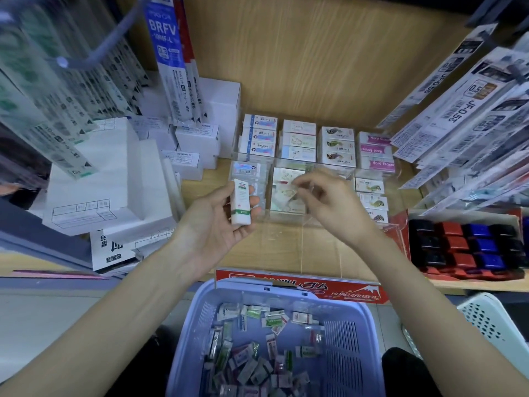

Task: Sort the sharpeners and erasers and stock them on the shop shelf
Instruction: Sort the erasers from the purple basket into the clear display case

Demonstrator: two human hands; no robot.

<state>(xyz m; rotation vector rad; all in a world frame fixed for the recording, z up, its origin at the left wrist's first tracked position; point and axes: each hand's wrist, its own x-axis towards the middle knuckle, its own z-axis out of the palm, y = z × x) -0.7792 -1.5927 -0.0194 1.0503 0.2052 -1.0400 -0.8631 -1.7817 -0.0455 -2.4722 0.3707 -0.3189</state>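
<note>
The left hand (217, 222), palm up, grips a white eraser with green print (241, 202) between thumb and curled fingers. The eraser stands on end, its long axis running from the shelf's front edge toward the back panel. It is over the front-left corner of the clear acrylic organiser (286, 222), apart from the stock inside. That organiser sits mid-shelf (194, 186). Its back compartments are packed with four rows of stacked erasers (299, 140), each lying crosswise. The front compartments are only partly filled, and the fish-print erasers (370, 196) sit in the right one. White boxes (94, 179) crowd the shelf's left side just beside the organiser. A red tray of black, red and blue sharpeners (463, 247) sits by the right front edge. Hanging refill packs (472, 110) lean in from the right, so the open room lies straight above the organiser's front half. The right hand (329, 202) hovers there, wrist bent, knuckles up and fingertips drawn together. Blur hides whether it pinches anything. Both forearms reach over a blue basket (200, 296) below the shelf's front edge. It holds loose wrapped erasers (257, 365) pointing every way, behind the red "HARD ERASER" sign (329, 290).
</note>
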